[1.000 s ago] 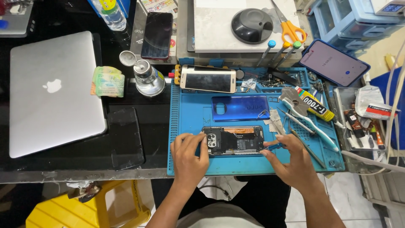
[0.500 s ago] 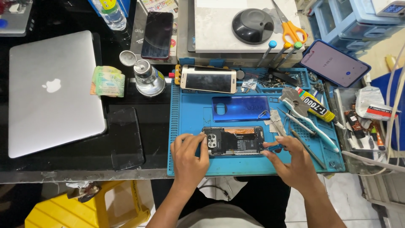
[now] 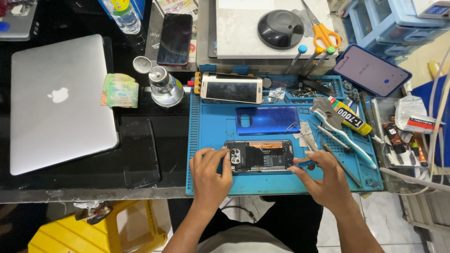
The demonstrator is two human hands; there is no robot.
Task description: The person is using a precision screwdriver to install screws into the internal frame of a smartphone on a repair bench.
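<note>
**Hands steady on the opened phone**

Little has shifted since the earlier frames: both hands keep their places at the ends of the opened phone [image 3: 259, 156], lower centre of the frame on the blue mat [image 3: 206, 122]. Left hand [image 3: 209, 172] curls its fingers against the camera end. Right hand [image 3: 325, 177] pinches a small blue tool [image 3: 307, 163] at the other end, so the work looks mid-step. Just above lies the blue back cover [image 3: 267, 120]; a glue tube [image 3: 349, 117] and tweezers [image 3: 330, 135] crowd the right.
</note>
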